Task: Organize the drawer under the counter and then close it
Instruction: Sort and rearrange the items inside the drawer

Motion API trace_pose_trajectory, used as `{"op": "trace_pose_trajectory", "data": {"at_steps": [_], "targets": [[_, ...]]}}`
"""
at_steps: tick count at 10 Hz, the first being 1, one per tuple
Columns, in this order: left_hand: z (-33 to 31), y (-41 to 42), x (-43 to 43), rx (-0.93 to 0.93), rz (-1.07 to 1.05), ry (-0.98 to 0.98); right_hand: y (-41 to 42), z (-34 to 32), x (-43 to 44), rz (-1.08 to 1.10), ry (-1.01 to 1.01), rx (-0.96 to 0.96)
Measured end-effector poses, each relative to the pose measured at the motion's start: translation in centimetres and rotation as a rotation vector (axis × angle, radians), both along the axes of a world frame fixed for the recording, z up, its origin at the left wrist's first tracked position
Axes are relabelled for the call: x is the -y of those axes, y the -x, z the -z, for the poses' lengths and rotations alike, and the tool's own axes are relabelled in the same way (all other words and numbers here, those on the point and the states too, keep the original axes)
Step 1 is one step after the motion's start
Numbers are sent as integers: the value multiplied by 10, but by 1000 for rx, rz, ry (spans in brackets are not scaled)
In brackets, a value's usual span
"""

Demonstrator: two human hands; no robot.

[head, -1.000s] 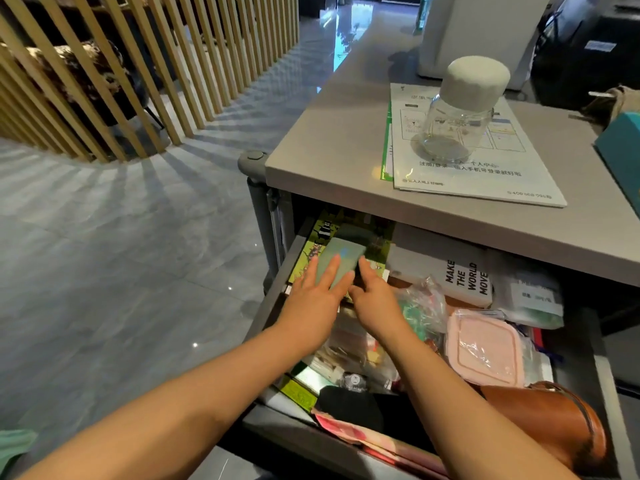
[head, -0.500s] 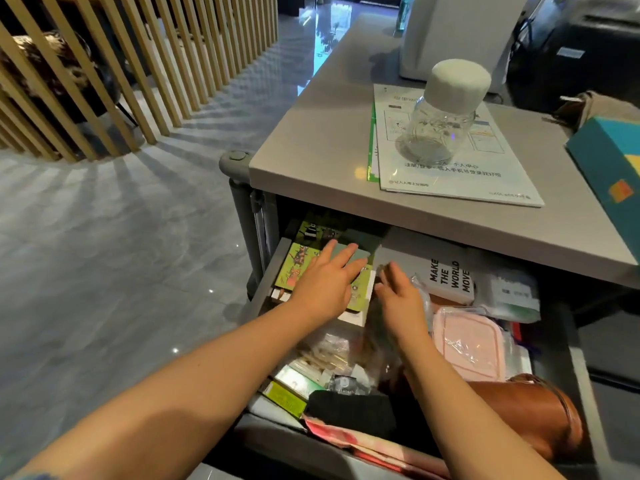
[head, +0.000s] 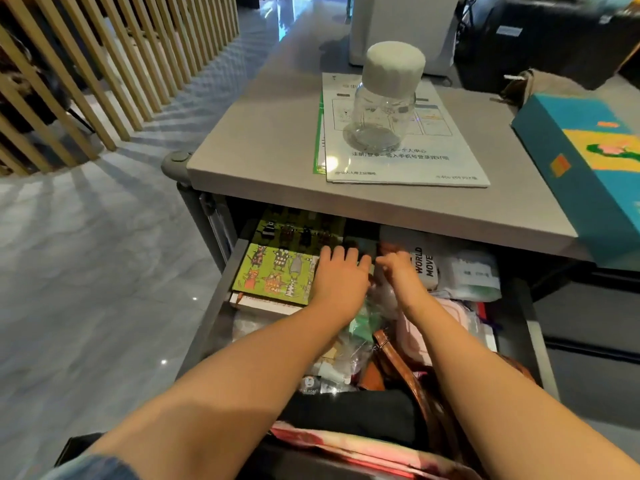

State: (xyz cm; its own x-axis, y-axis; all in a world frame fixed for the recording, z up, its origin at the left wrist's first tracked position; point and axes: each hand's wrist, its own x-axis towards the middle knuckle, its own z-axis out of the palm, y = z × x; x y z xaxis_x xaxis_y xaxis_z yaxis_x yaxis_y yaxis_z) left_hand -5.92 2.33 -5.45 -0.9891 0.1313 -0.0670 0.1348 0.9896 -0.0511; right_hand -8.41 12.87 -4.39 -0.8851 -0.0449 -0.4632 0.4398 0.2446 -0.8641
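The drawer (head: pixel 221 306) under the grey counter (head: pixel 270 140) stands pulled out and is crowded. My left hand (head: pixel 341 275) lies on the right end of a green cartoon-print book (head: pixel 277 271), its fingers curled over a grey-green card (head: pixel 367 247) at the back. My right hand (head: pixel 398 271) is just beside it, fingers curled down into a clear plastic bag (head: pixel 379 294). Right of that lies a white book (head: pixel 424 266) printed WORLD MOVE. My forearms hide much of the drawer's middle.
Also in the drawer are a white pouch (head: pixel 471 275), a pink box (head: pixel 415 330), a brown leather bag (head: pixel 398 362) and a black item (head: pixel 346 417). On the counter stand a clear bottle (head: pixel 384 98) on papers (head: pixel 450 161) and a teal box (head: pixel 588 161). Wooden slats (head: pixel 104 64) line the left.
Both hands have reached deeper toward the drawer's back and their fingers have gone from flat to curled. The right hand moved off the card to the plastic bag. The camera has moved closer.
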Motion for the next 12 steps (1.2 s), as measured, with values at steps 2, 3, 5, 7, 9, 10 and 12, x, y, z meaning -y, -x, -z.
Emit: {"op": "trace_pose_trajectory", "data": {"at_steps": [2, 3, 5, 7, 9, 10, 12], "targets": [[11, -1, 0, 12, 19, -25, 9, 7, -3, -138, -132, -5], [15, -9, 8, 29, 30, -55, 3, 2, -6, -218, -7, 35], [-9, -27, 42, 167, 38, -42, -27, -15, -18, -562, -312, -38], [-29, -83, 82, 240, -149, -480, -81, -20, 7, -795, -579, -349], [-22, -96, 89, 451, -55, -447, -101, -10, 26, -1119, -874, -351], [-6, -96, 93, 600, -84, -160, -114, 3, 33, -1088, -897, -356], [4, -87, 96, 569, -24, -93, -111, 29, 41, -1038, -963, -269]]}}
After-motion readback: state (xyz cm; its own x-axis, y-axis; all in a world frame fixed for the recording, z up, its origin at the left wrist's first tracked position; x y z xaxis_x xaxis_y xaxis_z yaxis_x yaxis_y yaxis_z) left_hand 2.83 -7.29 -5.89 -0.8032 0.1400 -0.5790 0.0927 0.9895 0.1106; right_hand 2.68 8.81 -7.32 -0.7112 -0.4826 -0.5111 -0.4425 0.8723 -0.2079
